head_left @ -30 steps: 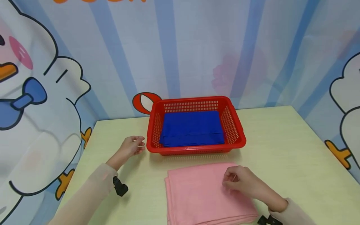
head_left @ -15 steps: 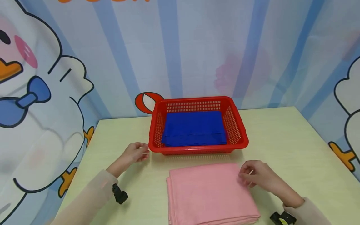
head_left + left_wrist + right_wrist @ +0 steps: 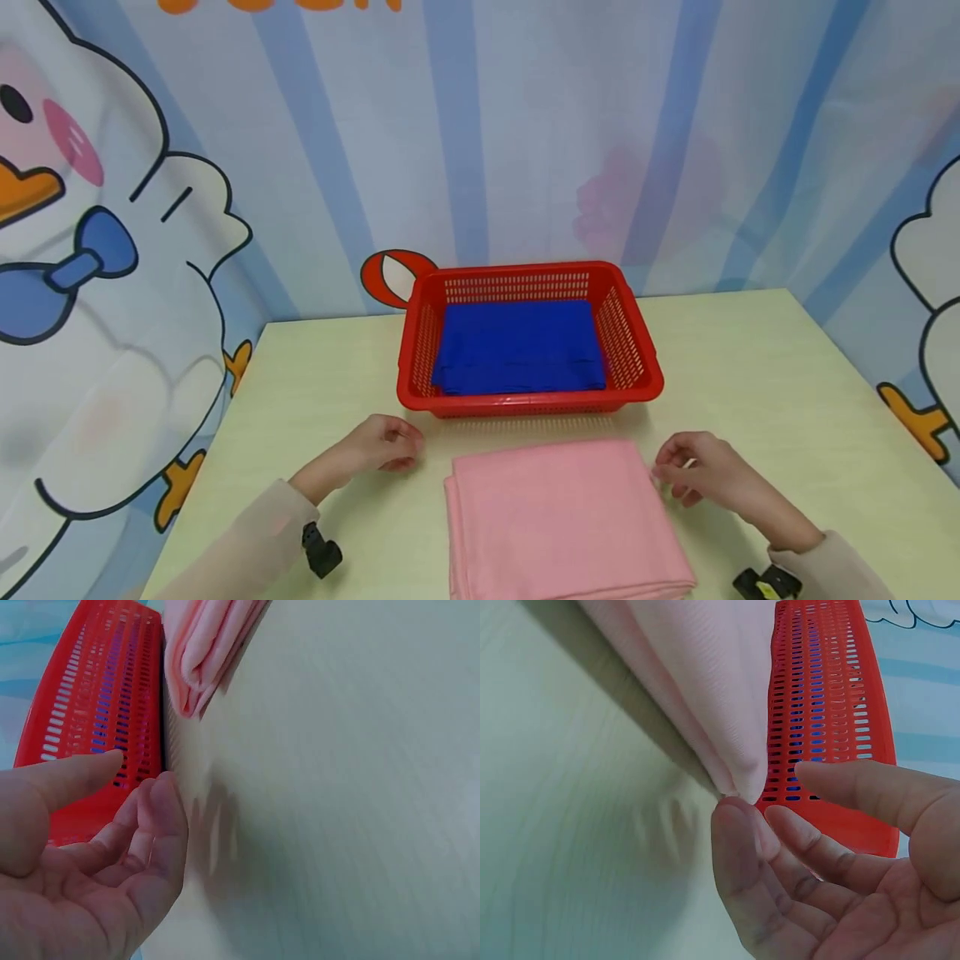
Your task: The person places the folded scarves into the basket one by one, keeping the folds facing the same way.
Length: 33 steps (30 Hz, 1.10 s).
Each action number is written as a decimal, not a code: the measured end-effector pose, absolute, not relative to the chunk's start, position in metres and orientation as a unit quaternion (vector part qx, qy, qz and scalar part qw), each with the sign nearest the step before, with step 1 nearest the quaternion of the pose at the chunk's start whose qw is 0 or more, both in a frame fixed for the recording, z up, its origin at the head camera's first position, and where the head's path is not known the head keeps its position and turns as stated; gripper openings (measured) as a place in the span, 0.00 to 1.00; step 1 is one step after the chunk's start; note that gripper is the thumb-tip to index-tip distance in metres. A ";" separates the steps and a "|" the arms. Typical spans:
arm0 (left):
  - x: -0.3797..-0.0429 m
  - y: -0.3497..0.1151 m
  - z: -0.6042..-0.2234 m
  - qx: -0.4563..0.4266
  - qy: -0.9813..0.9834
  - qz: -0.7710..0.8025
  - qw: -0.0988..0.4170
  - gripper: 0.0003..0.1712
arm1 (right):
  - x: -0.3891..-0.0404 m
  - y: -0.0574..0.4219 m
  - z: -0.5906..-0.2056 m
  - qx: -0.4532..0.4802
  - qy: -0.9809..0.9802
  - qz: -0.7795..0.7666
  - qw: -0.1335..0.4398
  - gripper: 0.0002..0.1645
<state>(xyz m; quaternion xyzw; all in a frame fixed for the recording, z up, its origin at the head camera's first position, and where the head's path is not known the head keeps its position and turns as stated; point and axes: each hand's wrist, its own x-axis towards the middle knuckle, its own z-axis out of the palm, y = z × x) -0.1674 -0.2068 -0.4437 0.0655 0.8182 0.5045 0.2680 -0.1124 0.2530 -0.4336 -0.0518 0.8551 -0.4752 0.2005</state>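
A folded pink cloth (image 3: 566, 517) lies on the table in front of a red plastic basket (image 3: 525, 406). Inside the basket is a folded blue cloth (image 3: 519, 346). My left hand (image 3: 378, 446) hovers left of the pink cloth's far left corner, just in front of the basket; its fingers are loosely bent around nothing. At the pink cloth's far right corner is my right hand (image 3: 705, 471), thumb apart from the loosely bent fingers. In the right wrist view the fingertips (image 3: 735, 825) are right by the cloth's folded corner; whether they touch it I cannot tell.
The pale yellow table (image 3: 735, 358) meets a blue-striped cloth backdrop (image 3: 525, 125) printed with cartoon ducks behind and at both sides. Each wrist wears a small black camera, such as the left one (image 3: 322, 550).
My right hand has moved right, from over the pink cloth to its far right corner. The left hand has come from beside the basket toward the cloth's far left corner.
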 end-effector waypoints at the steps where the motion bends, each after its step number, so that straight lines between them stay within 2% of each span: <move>1: -0.165 -0.206 -0.445 0.072 0.821 0.498 0.271 0.12 | -0.112 0.254 -0.434 -0.048 0.855 -0.475 0.205 0.08; 12: -0.150 -0.191 -0.451 0.123 0.824 0.470 0.292 0.09 | -0.111 0.253 -0.439 -0.047 0.841 -0.481 0.242 0.09; 25: -0.146 -0.181 -0.457 0.130 0.827 0.458 0.300 0.09 | -0.110 0.251 -0.445 -0.036 0.840 -0.473 0.264 0.12; 33: -0.140 -0.178 -0.454 0.094 0.799 0.490 0.334 0.12 | -0.109 0.254 -0.451 -0.051 0.809 -0.515 0.280 0.13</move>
